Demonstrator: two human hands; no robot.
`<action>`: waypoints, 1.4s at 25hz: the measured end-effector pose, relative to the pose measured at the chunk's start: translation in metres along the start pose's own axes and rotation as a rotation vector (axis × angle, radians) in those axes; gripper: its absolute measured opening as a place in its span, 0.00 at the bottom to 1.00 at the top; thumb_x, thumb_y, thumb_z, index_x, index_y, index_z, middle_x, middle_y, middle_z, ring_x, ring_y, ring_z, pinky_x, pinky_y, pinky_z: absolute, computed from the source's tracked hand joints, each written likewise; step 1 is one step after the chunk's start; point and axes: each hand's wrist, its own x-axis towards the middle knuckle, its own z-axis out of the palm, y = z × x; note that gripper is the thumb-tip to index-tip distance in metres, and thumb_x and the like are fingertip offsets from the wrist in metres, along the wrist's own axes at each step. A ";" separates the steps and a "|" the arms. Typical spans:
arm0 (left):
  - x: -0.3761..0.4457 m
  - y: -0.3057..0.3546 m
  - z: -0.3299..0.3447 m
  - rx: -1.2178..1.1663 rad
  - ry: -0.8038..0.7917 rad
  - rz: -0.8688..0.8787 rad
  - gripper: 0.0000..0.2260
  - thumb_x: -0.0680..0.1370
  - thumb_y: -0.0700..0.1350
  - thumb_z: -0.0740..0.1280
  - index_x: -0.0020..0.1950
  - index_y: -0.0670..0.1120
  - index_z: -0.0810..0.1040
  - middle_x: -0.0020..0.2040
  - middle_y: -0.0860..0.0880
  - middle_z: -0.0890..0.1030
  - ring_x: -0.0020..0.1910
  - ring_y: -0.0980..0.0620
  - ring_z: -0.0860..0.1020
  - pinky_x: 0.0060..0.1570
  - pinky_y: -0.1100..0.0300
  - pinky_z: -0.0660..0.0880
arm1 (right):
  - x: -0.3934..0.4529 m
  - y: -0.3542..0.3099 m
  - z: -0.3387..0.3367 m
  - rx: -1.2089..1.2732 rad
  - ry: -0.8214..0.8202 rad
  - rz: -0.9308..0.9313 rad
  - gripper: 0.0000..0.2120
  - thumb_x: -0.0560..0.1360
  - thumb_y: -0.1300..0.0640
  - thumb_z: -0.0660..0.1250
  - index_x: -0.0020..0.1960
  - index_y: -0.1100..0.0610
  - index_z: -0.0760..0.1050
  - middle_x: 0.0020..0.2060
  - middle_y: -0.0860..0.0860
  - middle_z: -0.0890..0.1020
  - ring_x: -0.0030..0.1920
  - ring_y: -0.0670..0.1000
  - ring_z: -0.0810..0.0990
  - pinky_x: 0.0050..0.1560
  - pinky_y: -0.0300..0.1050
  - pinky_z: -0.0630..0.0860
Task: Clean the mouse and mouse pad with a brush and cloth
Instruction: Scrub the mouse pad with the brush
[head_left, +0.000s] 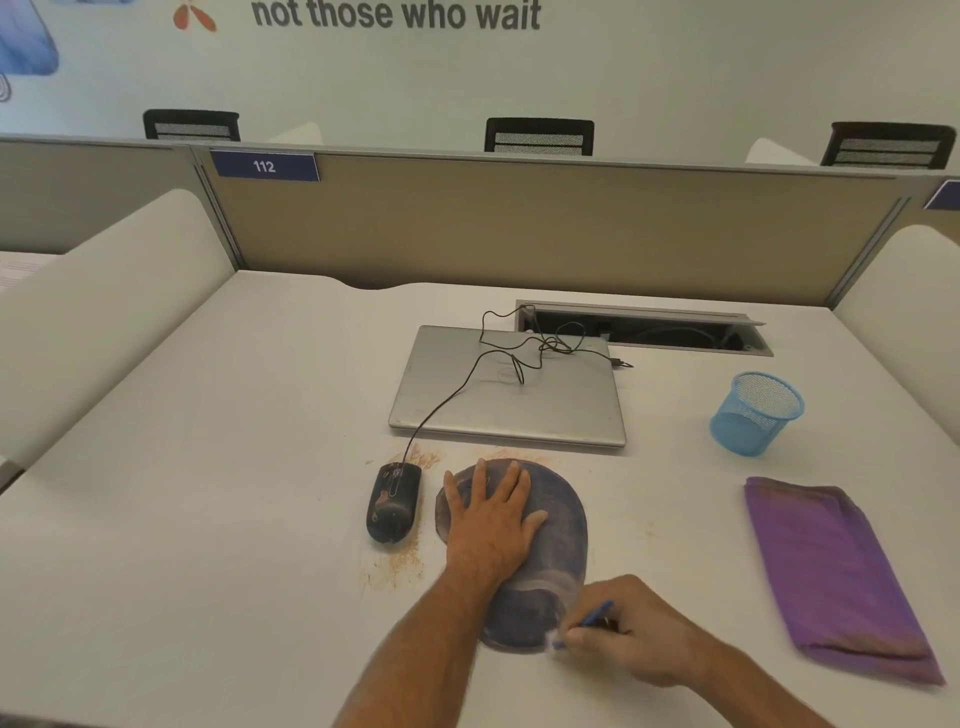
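The left hand (491, 514) lies flat, fingers straight and spread, pressing on the far half of the dark blue mouse pad (556, 551). The right hand (628, 629) has its fingers curled round a thin blue brush (587, 623), whose pale, blurred bristle end sits at the near right edge of the pad, just beside the pad's raised wrist rest. The pad therefore lies under the left palm and reaches back to the right hand's fingertips.

Just left of the left hand, apart from the pad, the black wired mouse (393, 503) sits on the white desk (208, 467), smeared with tan dust. More of that tan dust (397, 564) is scattered on the desk near the left wrist and beyond the mouse and pad. The mouse cable (467, 384) runs away from the hands and tangles on top of a closed silver laptop (519, 410), which lies just beyond the left fingertips.

Right of the right hand, well apart from it, a folded purple cloth (836, 577) lies flat. Beyond the cloth stands a blue mesh cup (753, 415).
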 end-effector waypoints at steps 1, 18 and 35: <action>0.000 0.000 0.000 0.000 0.001 0.002 0.30 0.82 0.67 0.41 0.82 0.56 0.45 0.83 0.56 0.47 0.80 0.41 0.38 0.60 0.37 0.17 | -0.001 0.001 -0.001 0.027 -0.013 0.025 0.05 0.72 0.47 0.73 0.45 0.45 0.85 0.41 0.45 0.86 0.45 0.47 0.83 0.47 0.42 0.79; 0.000 0.000 0.000 -0.010 0.004 0.001 0.30 0.83 0.66 0.42 0.82 0.56 0.46 0.83 0.56 0.47 0.80 0.41 0.39 0.64 0.34 0.22 | 0.013 -0.008 0.001 -0.073 0.212 -0.060 0.08 0.76 0.55 0.71 0.53 0.46 0.84 0.46 0.42 0.85 0.48 0.42 0.81 0.52 0.37 0.76; 0.000 0.001 -0.002 -0.017 -0.004 -0.008 0.30 0.82 0.66 0.42 0.82 0.56 0.46 0.83 0.56 0.47 0.80 0.41 0.40 0.65 0.34 0.24 | 0.004 0.002 0.010 0.039 0.427 0.315 0.12 0.75 0.58 0.67 0.34 0.58 0.82 0.28 0.54 0.83 0.32 0.54 0.81 0.37 0.50 0.78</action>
